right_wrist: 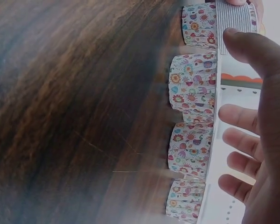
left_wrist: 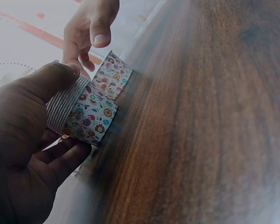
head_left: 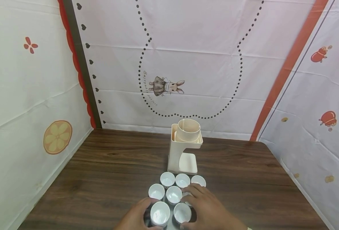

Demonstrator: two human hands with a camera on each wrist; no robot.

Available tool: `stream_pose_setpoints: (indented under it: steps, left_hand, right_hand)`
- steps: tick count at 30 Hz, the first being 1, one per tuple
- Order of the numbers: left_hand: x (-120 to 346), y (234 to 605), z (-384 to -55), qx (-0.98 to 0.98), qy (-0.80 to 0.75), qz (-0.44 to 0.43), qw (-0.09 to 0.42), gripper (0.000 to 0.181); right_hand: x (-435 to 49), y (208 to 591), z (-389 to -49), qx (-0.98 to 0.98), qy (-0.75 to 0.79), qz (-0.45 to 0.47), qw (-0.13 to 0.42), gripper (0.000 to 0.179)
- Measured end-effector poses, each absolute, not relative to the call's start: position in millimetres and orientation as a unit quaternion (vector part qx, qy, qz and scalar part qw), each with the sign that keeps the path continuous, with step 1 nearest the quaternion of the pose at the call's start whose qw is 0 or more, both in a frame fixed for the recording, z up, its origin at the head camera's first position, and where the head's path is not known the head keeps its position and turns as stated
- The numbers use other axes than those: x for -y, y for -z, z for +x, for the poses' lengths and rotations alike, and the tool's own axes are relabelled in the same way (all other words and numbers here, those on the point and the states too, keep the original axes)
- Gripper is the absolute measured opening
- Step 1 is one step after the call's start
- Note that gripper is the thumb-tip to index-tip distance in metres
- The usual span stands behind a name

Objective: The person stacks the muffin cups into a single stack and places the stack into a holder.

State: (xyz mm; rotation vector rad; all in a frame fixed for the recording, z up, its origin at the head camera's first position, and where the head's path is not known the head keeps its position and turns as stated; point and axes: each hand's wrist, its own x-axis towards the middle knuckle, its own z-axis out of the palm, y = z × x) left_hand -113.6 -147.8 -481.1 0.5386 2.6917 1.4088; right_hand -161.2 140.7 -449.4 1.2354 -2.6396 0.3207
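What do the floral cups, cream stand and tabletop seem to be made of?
Floral cups: probably coated paper, printed outside, shiny white inside; thin rims nest closely. Cream stand: likely plastic, smooth and low-sheen, with rounded, moulded-looking edges. Tabletop: wood or wood-look laminate; dark streaked grain shows, but the core is hidden.

White-lined baking cups (right_wrist: 192, 83) wear a multicoloured floral print on white; the stand (head_left: 174, 156) is cream, the table (head_left: 115, 185) dark brown wood grain, the backdrop cloth (head_left: 192, 35) white with black dots.
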Motion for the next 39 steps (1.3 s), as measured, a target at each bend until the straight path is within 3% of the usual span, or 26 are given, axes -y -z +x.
stream_pose_setpoints:
  steps: [39]
  left_hand:
    - [147.8,483.2,-114.1,-0.863,-0.465,0.198,0.006,0.066]
  right_hand:
    - [-138.7,455.5,-163.1,0.885,-0.096,0.432,0.143,0.059]
